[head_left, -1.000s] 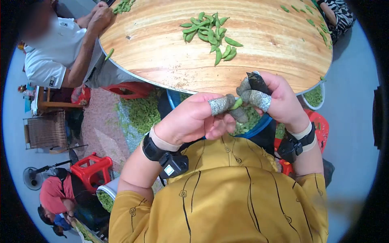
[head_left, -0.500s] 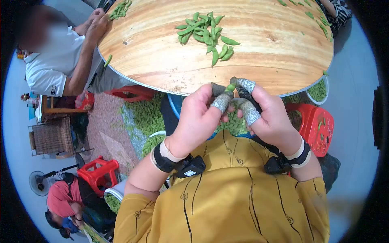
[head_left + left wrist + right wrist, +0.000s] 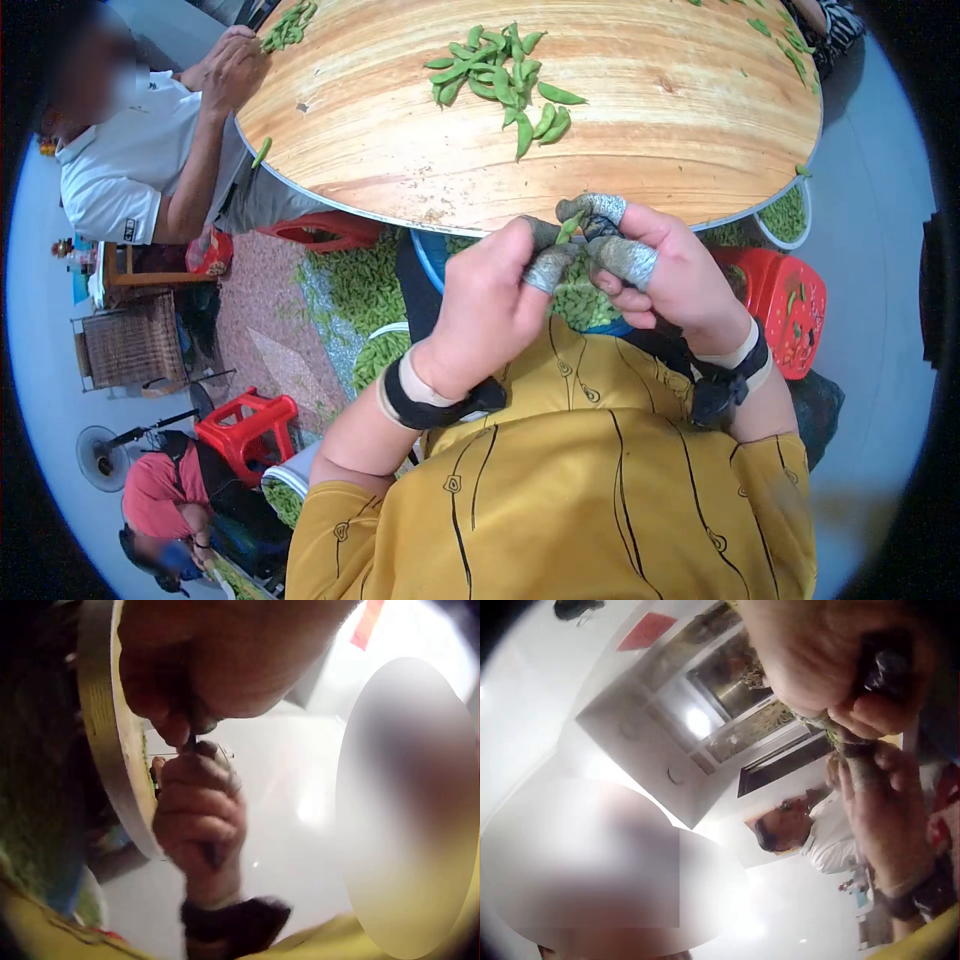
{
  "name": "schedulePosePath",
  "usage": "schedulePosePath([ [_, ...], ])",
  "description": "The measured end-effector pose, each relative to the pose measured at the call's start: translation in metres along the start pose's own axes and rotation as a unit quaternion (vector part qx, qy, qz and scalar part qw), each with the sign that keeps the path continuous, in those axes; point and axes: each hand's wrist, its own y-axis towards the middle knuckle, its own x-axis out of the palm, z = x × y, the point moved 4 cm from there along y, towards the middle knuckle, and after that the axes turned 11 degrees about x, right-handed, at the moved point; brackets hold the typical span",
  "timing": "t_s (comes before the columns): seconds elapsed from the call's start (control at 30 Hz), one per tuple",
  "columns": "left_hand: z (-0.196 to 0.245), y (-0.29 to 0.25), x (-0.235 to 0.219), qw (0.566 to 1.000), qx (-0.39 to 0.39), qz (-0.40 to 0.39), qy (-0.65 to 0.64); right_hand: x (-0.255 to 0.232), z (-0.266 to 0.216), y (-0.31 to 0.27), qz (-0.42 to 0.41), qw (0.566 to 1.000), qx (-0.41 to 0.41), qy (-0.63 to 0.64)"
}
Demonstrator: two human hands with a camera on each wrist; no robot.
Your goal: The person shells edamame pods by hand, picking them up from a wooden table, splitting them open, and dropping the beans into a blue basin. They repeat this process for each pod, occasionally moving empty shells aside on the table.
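Note:
Both hands meet at the near edge of the table, with a green soybean pod [image 3: 568,229] between the fingertips. My left hand [image 3: 480,300] pinches the pod between thumb and index finger, both wrapped in worn grey tape. The taped thumb and index finger of my right hand [image 3: 680,262] close on the pod's other side, the remaining fingers curled. Something dark [image 3: 885,664] shows inside the right hand in the right wrist view; what it is I cannot tell. Below the hands, a blue basin [image 3: 428,262] holds shelled green beans [image 3: 585,295].
A heap of soybean pods [image 3: 490,75] lies on the wooden table [image 3: 370,120], with smaller groups at its edges. A person in a white shirt [image 3: 115,170] sits at left. Red stools [image 3: 785,315] and tubs of pods [image 3: 785,220] stand around; more pods [image 3: 365,275] cover the floor.
Both hands have come up from over the basin to the table edge. The left hand has turned, its fingers now pointing up. The right fingertips have drawn in on the pod.

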Motion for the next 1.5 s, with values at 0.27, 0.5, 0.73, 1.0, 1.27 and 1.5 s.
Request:
schedulePosePath([
  [0.27, -0.018, -0.021, 0.022, 0.607, -0.343, -0.042, -0.716, 0.013, 0.003, -0.012, -0.029, 0.991, 0.093, 0.095],
  [0.5, -0.022, -0.026, 0.026, 0.58, -0.342, -0.041, -0.738, 0.001, -0.001, -0.009, 0.027, 0.996, 0.005, -0.086],
  [0.73, -0.022, -0.023, 0.025, 0.709, -0.333, -0.043, -0.62, 0.001, -0.001, 0.0, 0.057, 0.993, -0.065, -0.081],
  [1.0, -0.015, -0.018, 0.016, 0.781, -0.33, -0.055, -0.527, -0.007, -0.001, 0.001, 0.097, 0.986, -0.082, -0.11],
  [1.27, -0.018, -0.019, 0.022, 0.757, -0.328, -0.024, -0.564, -0.008, -0.003, 0.003, 0.105, 0.966, -0.151, -0.182],
  [1.5, -0.023, -0.022, 0.024, 0.73, -0.354, 0.051, -0.582, -0.005, 0.002, 0.004, 0.148, 0.906, -0.244, -0.314],
])
